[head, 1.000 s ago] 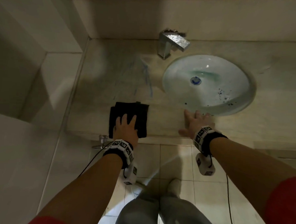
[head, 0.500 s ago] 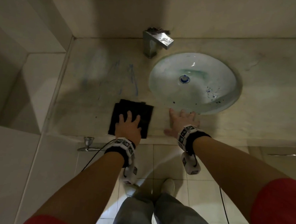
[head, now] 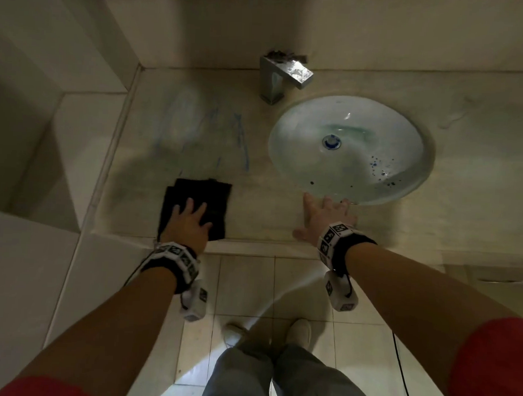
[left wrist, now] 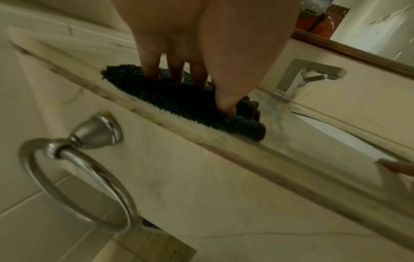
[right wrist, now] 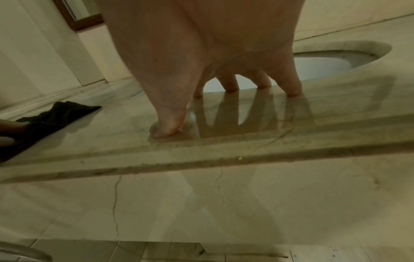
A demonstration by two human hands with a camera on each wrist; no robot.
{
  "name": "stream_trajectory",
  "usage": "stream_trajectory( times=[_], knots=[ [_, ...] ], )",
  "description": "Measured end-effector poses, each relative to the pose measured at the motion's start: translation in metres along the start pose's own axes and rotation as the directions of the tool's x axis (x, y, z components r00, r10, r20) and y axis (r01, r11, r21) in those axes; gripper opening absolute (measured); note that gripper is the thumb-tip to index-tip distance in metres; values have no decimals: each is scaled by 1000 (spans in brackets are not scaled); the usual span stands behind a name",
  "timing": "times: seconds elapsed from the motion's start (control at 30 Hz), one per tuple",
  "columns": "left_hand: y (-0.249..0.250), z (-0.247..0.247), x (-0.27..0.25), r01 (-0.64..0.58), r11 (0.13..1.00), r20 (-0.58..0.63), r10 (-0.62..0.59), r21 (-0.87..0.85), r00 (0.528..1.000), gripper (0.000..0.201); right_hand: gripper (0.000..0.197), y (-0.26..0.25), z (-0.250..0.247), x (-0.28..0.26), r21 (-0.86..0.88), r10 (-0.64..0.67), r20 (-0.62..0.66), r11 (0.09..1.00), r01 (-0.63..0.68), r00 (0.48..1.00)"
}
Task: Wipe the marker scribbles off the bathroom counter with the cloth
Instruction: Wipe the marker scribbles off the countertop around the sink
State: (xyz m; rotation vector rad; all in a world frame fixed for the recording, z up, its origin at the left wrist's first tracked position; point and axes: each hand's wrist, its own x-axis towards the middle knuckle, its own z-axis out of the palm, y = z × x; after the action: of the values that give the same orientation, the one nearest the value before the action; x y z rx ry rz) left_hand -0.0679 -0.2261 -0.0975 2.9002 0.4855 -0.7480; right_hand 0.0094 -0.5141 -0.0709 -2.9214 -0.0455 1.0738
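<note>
One fluffy square cloth (head: 197, 205), glossy marble counter (head: 265, 210)

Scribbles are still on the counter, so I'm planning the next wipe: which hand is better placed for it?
Left. The left hand already presses the cloth flat, just in front of the blue scribbles. The right hand rests bare on the counter by the sink, probably bracing.

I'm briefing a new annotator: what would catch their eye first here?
Probably the white sink, speckled with dark blue dots, at the counter's right. Next, the black cloth near the front edge under the flat left hand, with blue marker scribbles just behind it. The right hand rests spread on the counter at the sink's near rim.
</note>
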Motion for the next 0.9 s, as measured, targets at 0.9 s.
stream_trajectory(
  times=[0.9],
  knots=[
    [45,3,0,22,1000,60,-21,-11,998,61,101,4,5,4,-33,-49,-73,998,47,996]
  ],
)
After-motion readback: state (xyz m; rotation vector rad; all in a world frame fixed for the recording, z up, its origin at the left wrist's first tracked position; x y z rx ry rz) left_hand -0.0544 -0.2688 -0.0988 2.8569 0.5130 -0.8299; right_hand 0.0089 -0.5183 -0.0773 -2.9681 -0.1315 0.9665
